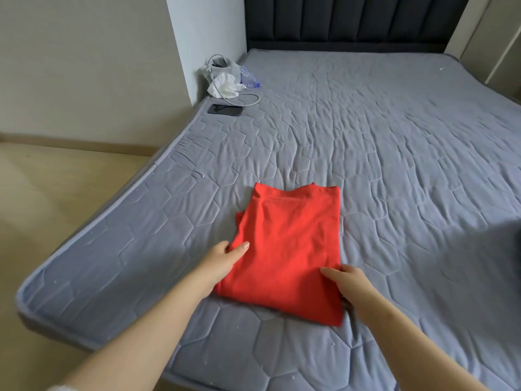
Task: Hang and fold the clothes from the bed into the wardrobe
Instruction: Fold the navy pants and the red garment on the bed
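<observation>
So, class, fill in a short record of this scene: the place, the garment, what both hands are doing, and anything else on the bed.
Place: grey quilted bed, dark headboard at the far end
Garment: red garment, folded into a rectangle, lying flat near the bed's near edge
Hands: left hand grips the garment's left edge, right hand grips its near right corner, thumbs on top
Other items: black phone and cable at the bed's far left corner
Wardrobe: not in view

left hand (222, 259), right hand (351, 282) — fingers under red garment (287, 244) | dark shape (518, 235) — cut off right
</observation>
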The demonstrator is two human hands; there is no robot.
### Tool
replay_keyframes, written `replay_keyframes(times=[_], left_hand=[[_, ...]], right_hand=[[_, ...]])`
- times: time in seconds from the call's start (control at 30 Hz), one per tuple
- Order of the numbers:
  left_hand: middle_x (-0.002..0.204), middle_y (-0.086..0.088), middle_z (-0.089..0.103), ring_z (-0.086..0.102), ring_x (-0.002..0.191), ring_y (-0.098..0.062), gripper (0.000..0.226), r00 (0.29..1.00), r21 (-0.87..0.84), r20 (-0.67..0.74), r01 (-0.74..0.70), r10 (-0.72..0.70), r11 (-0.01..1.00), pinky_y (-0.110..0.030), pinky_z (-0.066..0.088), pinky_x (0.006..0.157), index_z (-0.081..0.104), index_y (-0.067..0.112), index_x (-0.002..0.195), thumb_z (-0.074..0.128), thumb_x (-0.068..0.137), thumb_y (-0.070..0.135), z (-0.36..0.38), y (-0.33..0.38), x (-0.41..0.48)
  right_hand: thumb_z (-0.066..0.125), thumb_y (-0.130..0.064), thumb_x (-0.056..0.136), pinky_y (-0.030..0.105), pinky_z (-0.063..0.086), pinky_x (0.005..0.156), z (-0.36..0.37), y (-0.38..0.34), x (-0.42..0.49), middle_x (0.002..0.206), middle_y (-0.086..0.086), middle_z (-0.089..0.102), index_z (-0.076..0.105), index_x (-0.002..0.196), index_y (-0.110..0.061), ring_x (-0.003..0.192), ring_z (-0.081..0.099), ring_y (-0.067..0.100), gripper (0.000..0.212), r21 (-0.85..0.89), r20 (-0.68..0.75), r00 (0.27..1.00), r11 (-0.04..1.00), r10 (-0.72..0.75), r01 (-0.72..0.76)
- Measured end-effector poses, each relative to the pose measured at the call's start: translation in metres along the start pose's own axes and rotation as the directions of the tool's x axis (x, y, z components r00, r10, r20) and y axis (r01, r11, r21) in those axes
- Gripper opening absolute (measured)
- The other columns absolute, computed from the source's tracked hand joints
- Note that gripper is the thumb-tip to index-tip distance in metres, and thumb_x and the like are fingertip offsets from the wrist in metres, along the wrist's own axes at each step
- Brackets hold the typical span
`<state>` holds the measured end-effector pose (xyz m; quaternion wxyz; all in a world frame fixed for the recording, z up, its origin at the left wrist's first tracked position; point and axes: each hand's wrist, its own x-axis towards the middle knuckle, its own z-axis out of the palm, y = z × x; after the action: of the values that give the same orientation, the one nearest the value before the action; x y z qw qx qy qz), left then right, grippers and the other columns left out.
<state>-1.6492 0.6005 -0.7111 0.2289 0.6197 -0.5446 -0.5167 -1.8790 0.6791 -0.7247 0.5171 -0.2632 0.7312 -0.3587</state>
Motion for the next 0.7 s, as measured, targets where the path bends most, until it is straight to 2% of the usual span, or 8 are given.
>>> replay_keyframes(times=[0.1, 0.17, 0.23, 0.27, 0.33, 0.43, 0.57, 0.7], left_hand=[[0.097, -0.008, 0.065, 0.06, 0.086, -0.019, 0.016, 1.0, -0.041, -0.007, 0.013, -0.013, 0.999, -0.028, 0.048, 0.076, 0.06, 0.009, 0.101, 0.06, 0.09, 0.02, 0.011, 0.002, 0.002], [0.094, -0.008, 0.066, 0.062, 0.085, -0.02, 0.012, 0.993, -0.06, 0.056, 0.104, -0.101, 0.993, -0.027, 0.051, 0.077, 0.061, 0.009, 0.1, 0.061, 0.089, 0.015, 0.012, -0.008, -0.002], [0.089, -0.005, 0.066, 0.063, 0.077, -0.015, 0.004, 0.978, -0.043, 0.128, 0.174, -0.167, 0.984, -0.023, 0.052, 0.064, 0.06, 0.013, 0.092, 0.062, 0.088, 0.014, 0.008, -0.012, -0.004], [0.091, -0.005, 0.067, 0.063, 0.076, -0.014, 0.005, 0.972, -0.044, 0.145, 0.192, -0.184, 0.981, -0.022, 0.052, 0.062, 0.06, 0.014, 0.091, 0.063, 0.088, 0.015, 0.007, -0.01, -0.003], [0.105, -0.009, 0.066, 0.065, 0.086, -0.019, 0.02, 0.977, -0.063, 0.143, 0.171, -0.161, 0.983, -0.028, 0.052, 0.074, 0.059, 0.012, 0.105, 0.064, 0.087, 0.019, 0.006, 0.0, 0.005], [0.119, -0.012, 0.062, 0.062, 0.097, -0.025, 0.042, 0.988, -0.139, 0.084, 0.143, -0.133, 0.98, -0.033, 0.049, 0.082, 0.05, 0.009, 0.121, 0.065, 0.086, 0.029, 0.011, 0.019, 0.022], [0.114, -0.014, 0.063, 0.06, 0.091, -0.021, 0.031, 0.995, -0.271, -0.051, 0.064, -0.08, 0.961, -0.03, 0.047, 0.08, 0.058, 0.005, 0.109, 0.066, 0.085, 0.023, 0.025, 0.036, 0.045], [0.118, -0.002, 0.051, 0.052, 0.096, -0.013, 0.065, 0.982, -0.225, -0.19, -0.047, 0.004, 0.973, -0.025, 0.039, 0.082, 0.035, 0.021, 0.138, 0.069, 0.082, 0.021, 0.03, 0.046, 0.07]], right_hand=[[0.059, -0.012, 0.09, 0.032, 0.048, 0.065, 0.0, 0.011, -0.002, 0.084, 0.016, 0.062, 0.06, 0.093, -0.004, 0.069, 0.057, 0.025, 0.008, 0.133, 0.029, 0.997, 0.988, 0.076, -0.079], [0.06, -0.009, 0.09, 0.032, 0.055, 0.058, -0.008, 0.02, -0.005, 0.08, 0.015, 0.066, 0.06, 0.092, -0.004, 0.063, 0.062, 0.022, 0.006, 0.161, 0.122, 0.982, 0.973, 0.146, -0.165], [0.061, -0.006, 0.088, 0.032, 0.057, 0.056, -0.012, 0.023, -0.005, 0.077, 0.014, 0.068, 0.061, 0.09, -0.004, 0.065, 0.063, 0.022, 0.003, 0.166, 0.167, 0.97, 0.964, 0.178, -0.205], [0.061, -0.007, 0.088, 0.03, 0.056, 0.055, -0.013, 0.022, -0.003, 0.075, 0.012, 0.066, 0.062, 0.089, -0.005, 0.065, 0.061, 0.021, 0.002, 0.152, 0.15, 0.973, 0.969, 0.173, -0.196], [0.062, -0.014, 0.088, 0.024, 0.047, 0.052, -0.01, 0.014, 0.005, 0.072, 0.009, 0.06, 0.061, 0.088, -0.009, 0.06, 0.055, 0.02, 0.005, 0.09, 0.046, 0.991, 0.988, 0.122, -0.126], [0.063, -0.026, 0.087, 0.023, 0.033, 0.051, -0.004, -0.003, 0.016, 0.072, 0.009, 0.052, 0.058, 0.093, -0.008, 0.057, 0.045, 0.019, 0.019, 0.04, -0.07, 0.997, 0.999, 0.015, -0.012], [0.062, -0.025, 0.088, 0.02, 0.029, 0.042, -0.004, -0.014, 0.034, 0.063, 0.003, 0.044, 0.055, 0.103, -0.007, 0.05, 0.04, 0.015, 0.025, 0.081, -0.159, 0.987, 0.996, -0.024, 0.037], [0.064, -0.021, 0.086, 0.021, 0.034, 0.044, -0.007, -0.027, 0.053, 0.067, 0.002, 0.047, 0.054, 0.106, -0.01, 0.053, 0.042, 0.013, 0.025, 0.16, -0.154, 0.988, 0.986, -0.015, 0.04]])
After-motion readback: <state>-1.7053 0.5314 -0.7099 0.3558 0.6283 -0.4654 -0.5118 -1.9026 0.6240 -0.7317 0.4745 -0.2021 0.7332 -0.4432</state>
